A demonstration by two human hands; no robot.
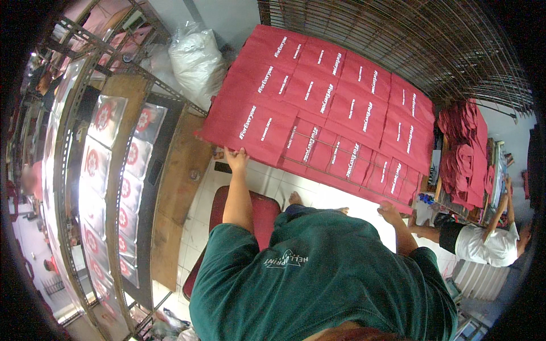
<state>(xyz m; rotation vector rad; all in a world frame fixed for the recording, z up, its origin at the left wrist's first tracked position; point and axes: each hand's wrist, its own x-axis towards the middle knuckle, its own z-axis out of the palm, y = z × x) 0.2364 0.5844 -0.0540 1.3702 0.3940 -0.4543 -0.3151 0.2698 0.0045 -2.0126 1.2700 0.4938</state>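
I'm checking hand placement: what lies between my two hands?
In the head view, the near edge of the red fabric runs between left hand and right hand.

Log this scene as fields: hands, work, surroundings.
left hand: fingers at near-left edge of red printed pieces
right hand: curled at their near-right corner; grip unclear
layout: rows, partly overlapping
left side: shelved sheets with red emblems
beyond: stuffed whitish bag, wire grating
right side: red pile, person in white shirt
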